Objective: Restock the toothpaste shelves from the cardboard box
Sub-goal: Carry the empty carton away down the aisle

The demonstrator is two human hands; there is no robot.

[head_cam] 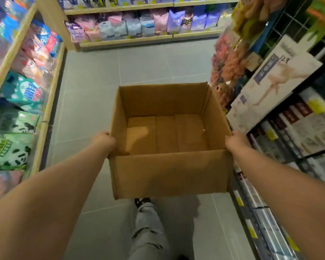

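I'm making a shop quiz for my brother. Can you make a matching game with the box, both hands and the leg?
1 box
2 left hand
3 right hand
4 leg

A grips the box's right side
B empty inside
C below the box
D grips the box's left side

Pairs: 1-B, 2-D, 3-A, 4-C

Open floor (143,68) beyond box (169,173), shelves (50,102) flanking
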